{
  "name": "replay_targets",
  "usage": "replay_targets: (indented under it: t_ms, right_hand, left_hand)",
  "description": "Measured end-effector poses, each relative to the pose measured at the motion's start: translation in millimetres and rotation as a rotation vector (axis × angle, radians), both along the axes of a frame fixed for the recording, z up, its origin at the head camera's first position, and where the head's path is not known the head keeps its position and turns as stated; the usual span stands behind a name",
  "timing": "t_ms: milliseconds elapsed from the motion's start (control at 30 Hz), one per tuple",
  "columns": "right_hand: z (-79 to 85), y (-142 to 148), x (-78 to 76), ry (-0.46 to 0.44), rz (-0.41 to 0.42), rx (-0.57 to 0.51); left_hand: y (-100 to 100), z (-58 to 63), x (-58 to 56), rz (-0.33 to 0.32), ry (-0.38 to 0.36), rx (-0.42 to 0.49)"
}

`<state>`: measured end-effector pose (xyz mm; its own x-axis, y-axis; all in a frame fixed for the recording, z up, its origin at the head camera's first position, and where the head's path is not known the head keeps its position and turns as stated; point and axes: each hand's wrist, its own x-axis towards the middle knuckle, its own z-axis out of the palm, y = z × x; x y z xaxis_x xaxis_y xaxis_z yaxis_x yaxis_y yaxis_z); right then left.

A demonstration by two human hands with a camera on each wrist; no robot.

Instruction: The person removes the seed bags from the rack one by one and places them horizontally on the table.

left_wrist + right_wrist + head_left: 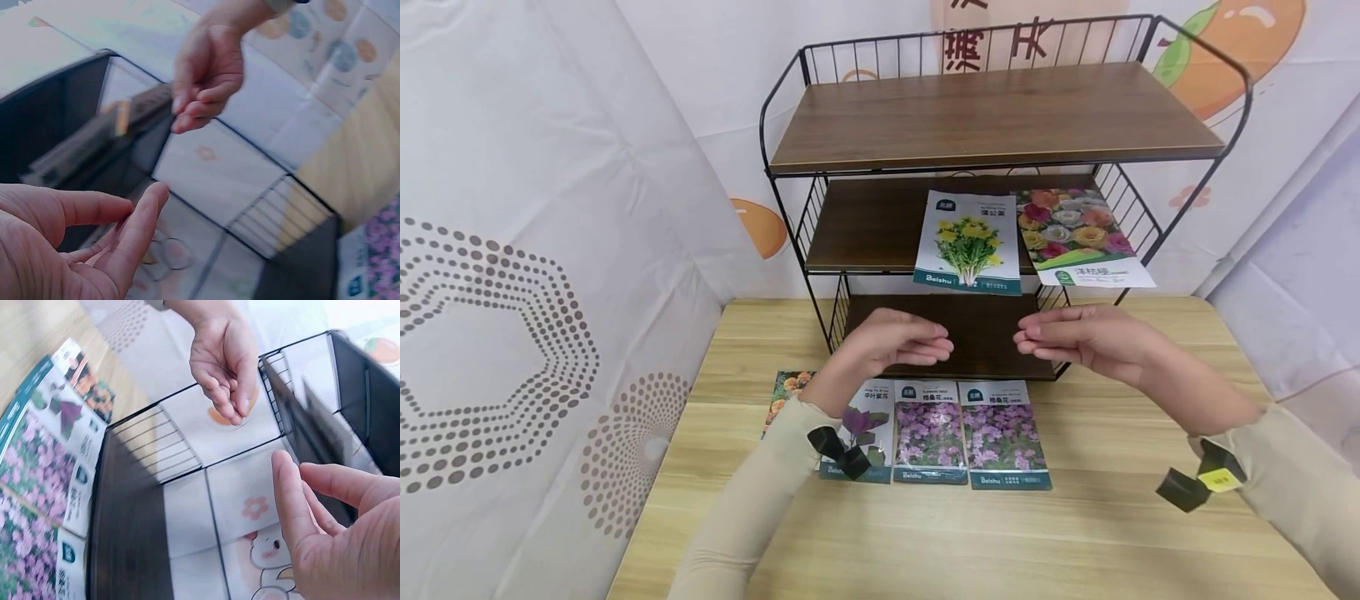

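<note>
My left hand [895, 342] and right hand [1093, 337] hang loose before the rack [992, 117], holding nothing. Beyond them, the yellow packet [970, 246] and rose packet [1075, 229] lie on the middle shelf [865, 225], jutting past its front. I judge the shelving only partly done: four packets [930, 437] lie on the surface [925, 542].

Rack [992, 117] on counter [925, 546]. Middle shelf [868, 225]: yellow-flower packet [967, 242], mixed-bloom packet [1081, 237] at its 3 o'clock, both overhanging the front edge. Left hand [898, 342] hovers at yellow packet's 7 o'clock; right hand [1093, 336] at mixed packet's 6. Four-packet row [930, 429] at rack's 6, left forearm [790, 442] partly covering it.
</note>
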<state>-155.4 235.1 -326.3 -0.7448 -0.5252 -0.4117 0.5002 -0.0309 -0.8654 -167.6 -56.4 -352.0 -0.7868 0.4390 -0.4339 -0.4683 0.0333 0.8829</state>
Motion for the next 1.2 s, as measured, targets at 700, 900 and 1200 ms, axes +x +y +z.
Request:
replay_targets:
  t_ms: [700, 900, 1200]
  right_hand:
    - [25.4, -25.1, 2.7, -0.003, -0.094, -0.198]
    - [28.5, -29.7, 1.1, -0.024, -0.187, -0.202]
    - [28.8, -29.4, 0.1, -0.077, -0.173, -0.264]
  left_hand:
    - [-15.2, 46.7, -11.6, 0.230, 0.100, 0.184]
    - [-13.4, 49.8, -12.1, 0.248, 0.098, 0.182]
    - [-13.0, 51.6, -12.4, 0.247, 0.105, 0.164]
